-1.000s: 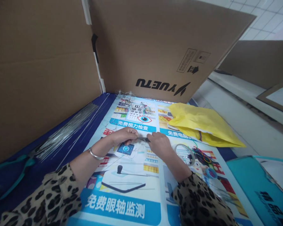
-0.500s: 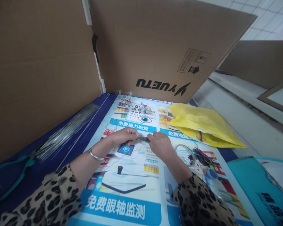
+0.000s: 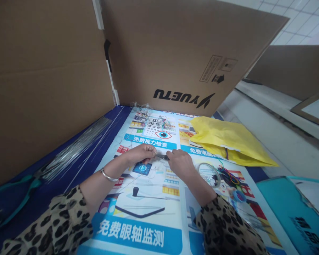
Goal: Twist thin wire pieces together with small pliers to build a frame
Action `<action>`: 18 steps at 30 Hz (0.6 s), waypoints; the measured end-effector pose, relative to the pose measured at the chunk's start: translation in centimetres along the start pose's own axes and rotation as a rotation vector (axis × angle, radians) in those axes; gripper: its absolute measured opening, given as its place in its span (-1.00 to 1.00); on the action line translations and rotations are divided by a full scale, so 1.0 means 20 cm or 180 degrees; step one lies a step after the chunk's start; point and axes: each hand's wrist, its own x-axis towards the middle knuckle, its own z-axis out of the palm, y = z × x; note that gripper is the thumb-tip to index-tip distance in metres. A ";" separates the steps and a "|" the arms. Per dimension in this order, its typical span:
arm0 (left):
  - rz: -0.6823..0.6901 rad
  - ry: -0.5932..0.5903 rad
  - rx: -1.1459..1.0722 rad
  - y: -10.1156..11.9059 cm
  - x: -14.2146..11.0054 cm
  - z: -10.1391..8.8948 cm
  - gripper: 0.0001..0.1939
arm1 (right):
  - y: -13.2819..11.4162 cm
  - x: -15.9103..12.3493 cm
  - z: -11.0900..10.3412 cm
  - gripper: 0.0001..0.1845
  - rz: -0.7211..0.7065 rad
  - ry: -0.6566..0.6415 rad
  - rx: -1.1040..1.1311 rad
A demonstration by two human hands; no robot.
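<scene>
My left hand [image 3: 145,154] is closed in a pinch over the middle of the printed sheet [image 3: 149,180]. What it pinches looks like thin wire, too small and blurred to make out well. Just to its right, my right hand [image 3: 181,164] is wrapped round a pair of pliers [image 3: 162,157], whose dark, narrow jaws point left and reach my left fingertips. The handles are hidden inside my right hand. A silver bangle [image 3: 108,176] circles my left wrist.
Straight wires [image 3: 79,148] lie in a bundle at left, near teal-handled pliers [image 3: 18,198]. Cardboard [image 3: 180,53] walls the back and left. A yellow bag [image 3: 231,141], a wire coil [image 3: 208,175], coloured cords [image 3: 230,177] and a teal folder [image 3: 284,205] are at right. Tangled wire pieces [image 3: 162,122] lie behind.
</scene>
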 end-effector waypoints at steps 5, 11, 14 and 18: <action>0.0006 0.0002 0.0025 0.00 0.00 0.00 -0.86 | 0.00 0.00 -0.01 -0.81 -0.0001 -0.0084 0.0016; -0.0092 0.0125 -0.0040 0.02 0.00 0.02 -0.85 | 0.00 0.00 0.01 -0.82 0.0083 -0.0072 0.0162; -0.0140 0.0230 -0.0114 0.03 -0.01 0.02 -0.83 | 0.00 0.01 0.03 -0.81 0.0168 0.0036 0.0278; -0.0145 0.0418 -0.0346 0.04 -0.01 0.01 -0.79 | 0.00 0.03 0.04 -0.82 0.0315 0.0131 0.0513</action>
